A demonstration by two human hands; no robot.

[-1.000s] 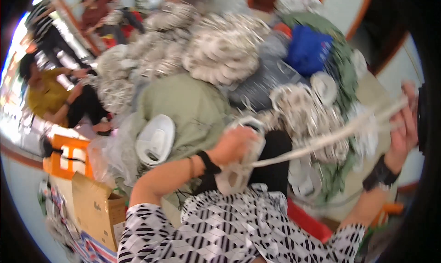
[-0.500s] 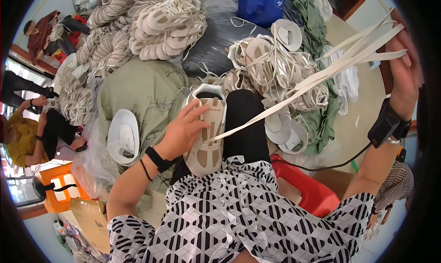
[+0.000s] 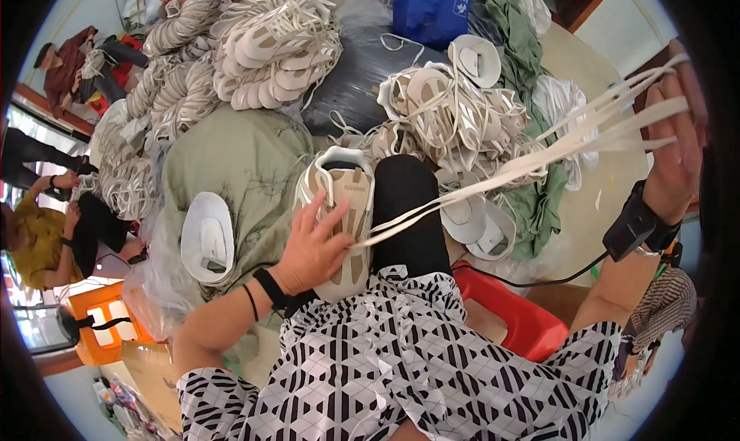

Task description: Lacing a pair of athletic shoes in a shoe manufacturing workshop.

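A beige and white shoe upper [image 3: 351,198] lies on my left thigh, its collar pointing away from me. My left hand [image 3: 312,248] grips it across the front, fingers bent over the lacing area and close to where the lace comes out. From there the long off-white shoelace [image 3: 493,180] stretches up to the right in several strands. Raised at the far right, my right hand [image 3: 672,144] holds the strands, which pass around its fingers; part of this hand falls into the dark rim. A black device [image 3: 634,225] with a cable is on my right wrist.
Stacks of similar shoe uppers [image 3: 281,48] stand at the back left, and a loose heap [image 3: 455,121] lies beyond my knee. A white shoe piece [image 3: 208,237] rests on green cloth [image 3: 243,152] to the left. A red stool [image 3: 512,314] is at my right. Co-workers sit at left.
My left hand has slid slightly nearer the lace exit, its fingers more bent. My right hand has come a little lower, and the lace strands have spread apart and slackened slightly.
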